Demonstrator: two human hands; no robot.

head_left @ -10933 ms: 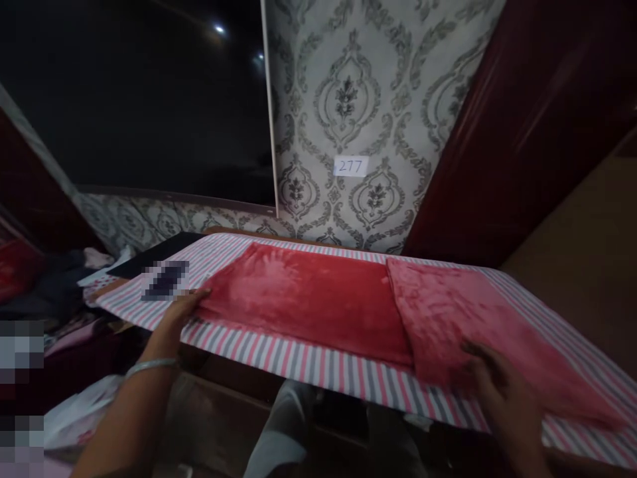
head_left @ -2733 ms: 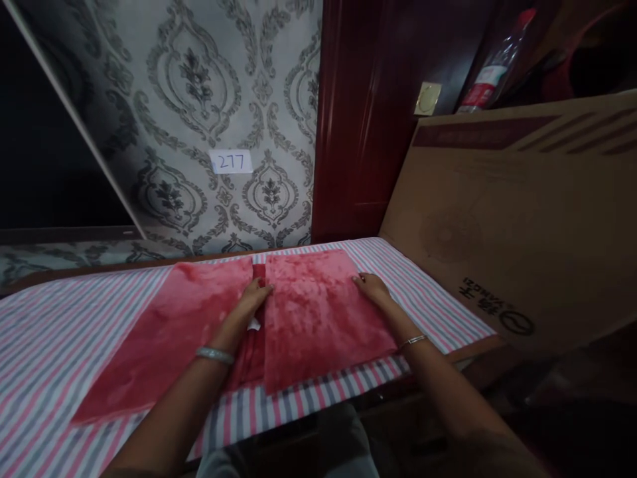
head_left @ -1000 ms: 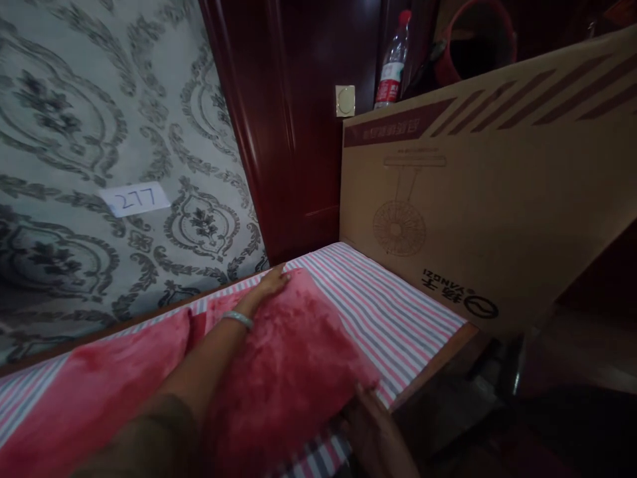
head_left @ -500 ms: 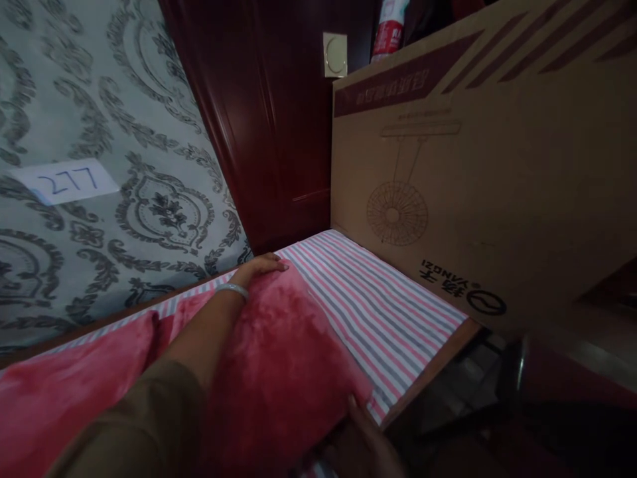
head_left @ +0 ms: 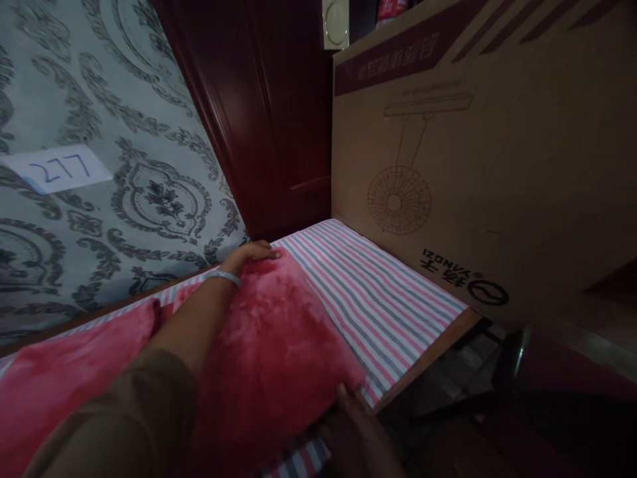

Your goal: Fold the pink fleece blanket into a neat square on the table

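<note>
Striped cloth (head_left: 375, 295), plush red fabric (head_left: 279, 338); left hand (head_left: 253, 253) pinching far corner, right hand (head_left: 359, 425) near one.

A brown sleeve (head_left: 132, 415) and pale bangle (head_left: 225, 275) show.

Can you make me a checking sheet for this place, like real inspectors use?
Surface: striped cloth over a wooden-edged table.
Job's things: red plush fabric, lying on the cloth.
Clutter: large cardboard box beside the cloth.
Hands: left hand on the fabric's far corner; right hand at its near corner, thumb on top, other fingers in shadow.
Cables: nothing seen.
Surroundings: patterned wallpaper, paper marked 277, dark red panel.
</note>
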